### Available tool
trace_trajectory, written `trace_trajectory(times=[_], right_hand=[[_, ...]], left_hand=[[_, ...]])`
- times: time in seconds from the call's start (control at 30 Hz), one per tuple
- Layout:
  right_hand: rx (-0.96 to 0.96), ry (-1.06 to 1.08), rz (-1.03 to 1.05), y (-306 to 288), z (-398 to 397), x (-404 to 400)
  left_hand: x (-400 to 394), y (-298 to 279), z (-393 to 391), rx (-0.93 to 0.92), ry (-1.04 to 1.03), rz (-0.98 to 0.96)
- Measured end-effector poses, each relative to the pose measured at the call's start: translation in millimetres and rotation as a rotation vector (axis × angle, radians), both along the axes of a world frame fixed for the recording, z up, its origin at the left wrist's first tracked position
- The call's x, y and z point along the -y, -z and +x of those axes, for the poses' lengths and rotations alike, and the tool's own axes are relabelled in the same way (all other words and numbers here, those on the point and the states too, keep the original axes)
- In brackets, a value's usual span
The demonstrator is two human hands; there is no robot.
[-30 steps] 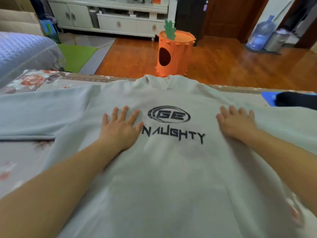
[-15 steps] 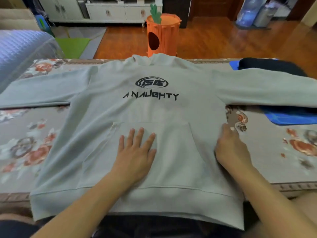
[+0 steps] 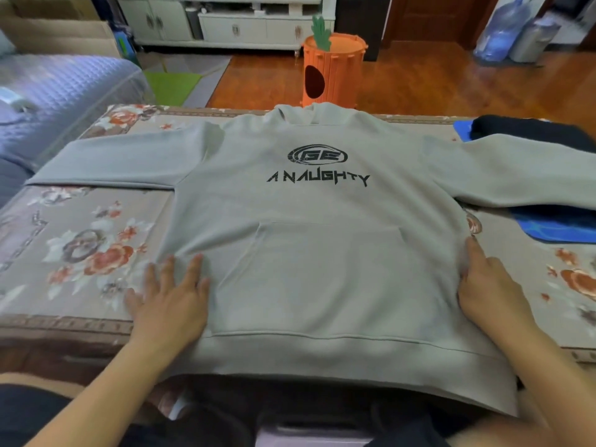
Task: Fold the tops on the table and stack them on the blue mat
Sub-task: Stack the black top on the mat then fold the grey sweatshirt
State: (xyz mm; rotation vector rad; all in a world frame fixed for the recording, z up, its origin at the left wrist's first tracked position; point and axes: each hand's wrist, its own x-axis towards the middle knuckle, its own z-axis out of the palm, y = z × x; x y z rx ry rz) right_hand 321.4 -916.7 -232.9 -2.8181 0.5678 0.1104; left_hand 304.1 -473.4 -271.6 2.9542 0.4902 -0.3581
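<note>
A grey hoodie [image 3: 322, 253] with a black "A NAUGHTY" print lies flat, front up, sleeves spread, its hem hanging over the table's near edge. My left hand [image 3: 171, 301] presses flat with spread fingers on its lower left side edge. My right hand [image 3: 490, 288] rests at the lower right side edge, index finger straight along the fabric. The blue mat [image 3: 554, 227] lies at the right, partly under the right sleeve. A dark folded top [image 3: 532, 130] sits on the mat's far end.
The table [image 3: 80, 240] wears a floral grey cloth. An orange carrot-shaped bin [image 3: 332, 72] stands on the wooden floor beyond the far edge. A blue quilted sofa [image 3: 58, 91] lies at the left. A water bottle [image 3: 500, 30] stands at the back right.
Both hands slid down from the chest print to the lower body. Since then my left hand has moved outward to the left side edge; my right stays at the right edge.
</note>
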Motion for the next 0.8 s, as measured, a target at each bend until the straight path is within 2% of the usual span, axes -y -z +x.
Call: trace_trajectory(times=[0.1, 0.17, 0.3, 0.4, 0.47, 0.57, 0.7, 0.8], right_hand=[[-0.016, -0.040, -0.028, 2.2, -6.3, 2.5], [-0.046, -0.062, -0.055, 1.5, -7.5, 8.7], [-0.184, -0.080, -0.117, -2.5, -4.2, 12.8], [-0.229, -0.102, -0.242, -9.8, 1.3, 5.7], [-0.168, -0.124, -0.310, -17.4, 17.6, -2.5], [-0.062, -0.250, -0.249, -29.3, 62.6, -24.7], [-0.093, -0.411, -0.128, -47.7, 136.6, -60.4], [-0.082, -0.427, -0.140, -55.4, 194.8, -70.1]], left_hand=[[-11.5, -7.4, -4.4, 0.183, -0.038, 0.083], [-21.9, -9.0, -6.9, 0.217, 0.021, 0.097], [-35.3, -25.3, 3.3, 0.060, 0.055, 0.228], [-24.0, -39.2, 17.7, -0.107, 0.102, 0.459], [-9.9, -47.3, 35.8, -0.031, 0.206, 0.536], [18.5, -51.3, 79.3, 0.112, 0.332, 0.335], [61.1, -48.8, 146.1, 0.127, 0.389, -0.045], [67.6, -40.9, 203.7, 0.130, 0.407, -0.126]])
